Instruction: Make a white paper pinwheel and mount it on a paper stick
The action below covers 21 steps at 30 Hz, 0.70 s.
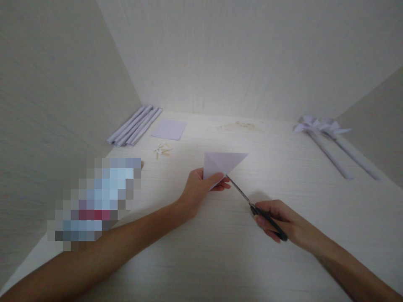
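Note:
My left hand (201, 188) pinches a pale lilac paper folded into a triangle (222, 164), held just above the desk near its middle. My right hand (278, 220) grips black-handled scissors (252, 205). Their thin blades point up and left, and the tips meet the lower corner of the folded paper beside my left fingers. Whether the blades are apart or together is too small to tell.
Several rolled paper tubes (134, 126) lie at the back left beside a flat square sheet (169, 128). Small wooden bits (162, 149) lie near them. Two paper pinwheels on paper sticks (327, 138) rest at the right. A blurred-out object (94, 201) stands at the left. Walls enclose the desk.

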Each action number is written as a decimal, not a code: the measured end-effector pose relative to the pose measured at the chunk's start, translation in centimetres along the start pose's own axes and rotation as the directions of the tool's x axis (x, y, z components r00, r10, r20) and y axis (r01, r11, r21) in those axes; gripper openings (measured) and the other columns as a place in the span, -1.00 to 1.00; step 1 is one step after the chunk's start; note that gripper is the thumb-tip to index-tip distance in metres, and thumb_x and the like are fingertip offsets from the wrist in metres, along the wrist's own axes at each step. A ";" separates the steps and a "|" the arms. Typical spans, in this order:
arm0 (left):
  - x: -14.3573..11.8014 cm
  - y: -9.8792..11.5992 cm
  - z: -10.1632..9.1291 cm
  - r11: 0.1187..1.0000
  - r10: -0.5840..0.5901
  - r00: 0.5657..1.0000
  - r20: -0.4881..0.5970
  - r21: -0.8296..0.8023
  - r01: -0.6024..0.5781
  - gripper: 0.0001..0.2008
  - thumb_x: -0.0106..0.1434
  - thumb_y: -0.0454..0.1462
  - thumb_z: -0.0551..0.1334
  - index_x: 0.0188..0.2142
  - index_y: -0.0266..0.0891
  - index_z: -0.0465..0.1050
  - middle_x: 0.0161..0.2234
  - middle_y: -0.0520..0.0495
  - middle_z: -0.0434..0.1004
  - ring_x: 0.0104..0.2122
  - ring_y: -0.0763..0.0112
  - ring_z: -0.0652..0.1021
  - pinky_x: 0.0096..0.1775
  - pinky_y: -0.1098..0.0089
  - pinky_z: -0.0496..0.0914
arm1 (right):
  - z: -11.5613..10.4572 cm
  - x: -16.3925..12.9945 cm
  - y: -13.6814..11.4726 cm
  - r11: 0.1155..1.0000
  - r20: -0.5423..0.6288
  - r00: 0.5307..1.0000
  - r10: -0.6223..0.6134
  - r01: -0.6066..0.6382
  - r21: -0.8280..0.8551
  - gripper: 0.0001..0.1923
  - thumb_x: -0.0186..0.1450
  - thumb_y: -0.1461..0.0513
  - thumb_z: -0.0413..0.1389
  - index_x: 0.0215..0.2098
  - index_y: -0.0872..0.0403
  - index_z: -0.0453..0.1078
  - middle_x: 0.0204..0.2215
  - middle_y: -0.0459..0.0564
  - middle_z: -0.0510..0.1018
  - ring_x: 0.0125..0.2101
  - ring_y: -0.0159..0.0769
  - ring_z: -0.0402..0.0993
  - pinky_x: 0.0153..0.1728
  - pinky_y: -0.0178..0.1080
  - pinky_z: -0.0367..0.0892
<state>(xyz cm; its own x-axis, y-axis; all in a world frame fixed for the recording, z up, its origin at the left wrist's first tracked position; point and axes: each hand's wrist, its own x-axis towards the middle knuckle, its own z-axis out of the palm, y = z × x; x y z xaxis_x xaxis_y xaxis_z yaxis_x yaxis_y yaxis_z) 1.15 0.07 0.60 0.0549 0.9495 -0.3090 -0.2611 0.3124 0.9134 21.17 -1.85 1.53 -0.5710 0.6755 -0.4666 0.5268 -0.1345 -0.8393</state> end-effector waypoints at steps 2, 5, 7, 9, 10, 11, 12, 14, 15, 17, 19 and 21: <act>0.1 0.0 0.0 1.000 0.002 1.000 0.000 0.004 -0.002 -0.85 0.00 -0.26 0.21 -0.50 -0.36 0.42 -0.50 -0.06 0.51 -0.52 0.50 0.50 -0.39 0.46 0.38 | 0.0 0.0 0.1 1.000 -0.001 1.000 0.003 -0.003 0.012 -0.57 0.14 -0.05 -0.05 -0.66 0.09 0.08 -0.78 -0.20 0.15 -0.74 -0.54 0.01 -0.71 -0.40 -0.08; 0.1 0.0 0.0 1.000 0.002 1.000 0.002 0.005 -0.002 -0.85 0.01 -0.26 0.21 -0.50 -0.36 0.42 -0.49 -0.06 0.52 -0.52 0.51 0.50 -0.39 0.47 0.38 | 0.0 0.0 0.1 1.000 0.004 1.000 -0.006 0.006 0.017 -0.57 0.14 -0.05 -0.04 -0.67 0.10 0.09 -0.79 -0.20 0.14 -0.75 -0.54 0.00 -0.72 -0.40 -0.09; 0.2 -0.1 0.0 1.000 0.004 1.000 0.007 0.005 -0.004 -0.85 0.01 -0.26 0.21 -0.49 -0.36 0.42 -0.49 -0.06 0.51 -0.52 0.51 0.49 -0.40 0.48 0.38 | -0.1 0.1 0.2 1.000 0.006 1.000 -0.019 0.019 0.006 -0.57 0.15 -0.03 -0.05 -0.67 0.10 0.09 -0.79 -0.20 0.15 -0.74 -0.54 0.01 -0.71 -0.40 -0.07; 0.2 -0.1 -0.1 1.000 0.011 1.000 0.014 0.004 -0.011 -0.84 0.01 -0.26 0.21 -0.49 -0.37 0.42 -0.48 -0.07 0.51 -0.52 0.51 0.49 -0.40 0.48 0.38 | -0.2 0.1 0.3 0.999 0.013 0.999 -0.034 0.034 0.004 -0.58 0.16 -0.03 -0.05 -0.66 0.10 0.09 -0.79 -0.19 0.16 -0.74 -0.54 0.03 -0.71 -0.40 -0.06; 0.2 -0.1 -0.1 1.000 0.015 1.000 0.016 0.004 -0.015 -0.84 0.01 -0.25 0.21 -0.48 -0.37 0.42 -0.48 -0.07 0.51 -0.52 0.51 0.49 -0.41 0.49 0.38 | -0.3 0.1 0.4 0.999 0.019 0.999 -0.043 0.042 0.014 -0.57 0.16 -0.04 -0.05 -0.66 0.10 0.09 -0.80 -0.20 0.16 -0.74 -0.54 0.02 -0.71 -0.40 -0.06; 0.2 -0.1 -0.1 1.000 0.021 1.000 0.015 0.002 -0.021 -0.83 0.01 -0.25 0.21 -0.47 -0.37 0.41 -0.47 -0.08 0.51 -0.52 0.52 0.49 -0.41 0.49 0.37 | -0.4 0.2 0.5 0.998 0.026 0.998 -0.051 0.050 0.029 -0.57 0.15 -0.06 -0.05 -0.66 0.10 0.08 -0.80 -0.20 0.16 -0.75 -0.54 0.02 -0.72 -0.40 -0.07; 0.2 -0.1 -0.2 1.000 0.026 1.000 0.012 0.000 -0.026 -0.82 0.02 -0.24 0.21 -0.46 -0.37 0.41 -0.45 -0.09 0.51 -0.53 0.52 0.49 -0.42 0.48 0.37 | -0.4 0.2 0.6 0.997 0.033 0.998 -0.056 0.055 0.047 -0.56 0.13 -0.07 -0.05 -0.65 0.09 0.08 -0.80 -0.20 0.16 -0.75 -0.54 0.01 -0.72 -0.40 -0.07; 0.2 -0.2 -0.4 0.999 0.034 0.999 0.005 -0.013 -0.034 -0.81 0.02 -0.24 0.20 -0.44 -0.37 0.40 -0.42 -0.10 0.51 -0.53 0.52 0.48 -0.45 0.49 0.36 | -0.5 0.3 0.7 0.995 0.037 0.997 -0.062 0.059 0.080 -0.54 0.11 -0.10 -0.04 -0.65 0.09 0.08 -0.80 -0.20 0.16 -0.76 -0.55 0.00 -0.73 -0.40 -0.07; 0.3 -0.2 -0.5 0.999 0.039 0.999 0.005 -0.025 -0.039 -0.81 0.02 -0.24 0.20 -0.43 -0.37 0.40 -0.40 -0.11 0.51 -0.53 0.53 0.47 -0.47 0.49 0.35 | -0.6 0.3 0.8 0.994 0.034 0.998 -0.062 0.058 0.094 -0.54 0.10 -0.11 -0.03 -0.64 0.09 0.08 -0.80 -0.20 0.17 -0.76 -0.55 0.00 -0.73 -0.40 -0.07; 0.4 -0.3 -0.6 0.997 0.048 0.999 0.009 -0.055 -0.047 -0.81 0.02 -0.24 0.20 -0.42 -0.36 0.40 -0.38 -0.11 0.50 -0.54 0.55 0.46 -0.49 0.51 0.34 | -0.6 0.3 0.8 0.991 0.020 0.998 -0.061 0.058 0.117 -0.55 0.09 -0.10 -0.02 -0.64 0.09 0.09 -0.79 -0.19 0.18 -0.75 -0.55 0.01 -0.72 -0.40 -0.08; 0.5 -0.4 -0.8 0.995 0.052 0.999 0.011 -0.080 -0.051 -0.82 0.01 -0.24 0.21 -0.43 -0.36 0.40 -0.40 -0.09 0.49 -0.55 0.57 0.44 -0.50 0.52 0.32 | -0.6 0.3 0.9 0.989 0.006 0.998 -0.063 0.062 0.135 -0.56 0.10 -0.09 -0.01 -0.63 0.10 0.09 -0.79 -0.18 0.19 -0.75 -0.55 0.00 -0.72 -0.39 -0.08; 0.6 -0.4 -0.9 0.994 0.051 0.999 0.012 -0.098 -0.050 -0.83 -0.01 -0.25 0.22 -0.47 -0.36 0.41 -0.45 -0.06 0.48 -0.56 0.59 0.42 -0.50 0.52 0.31 | -0.6 0.3 0.9 0.988 0.003 0.998 -0.070 0.068 0.141 -0.56 0.11 -0.08 -0.02 -0.64 0.10 0.09 -0.79 -0.18 0.19 -0.75 -0.55 0.00 -0.71 -0.39 -0.08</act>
<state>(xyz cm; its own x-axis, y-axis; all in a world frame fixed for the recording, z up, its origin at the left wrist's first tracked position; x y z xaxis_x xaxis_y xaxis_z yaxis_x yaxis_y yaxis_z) 0.45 0.49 -0.23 0.0531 0.9645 -0.2588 -0.3562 0.2605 0.8974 21.84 -1.35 0.85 -0.6084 0.6807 -0.4080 0.3923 -0.1889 -0.9002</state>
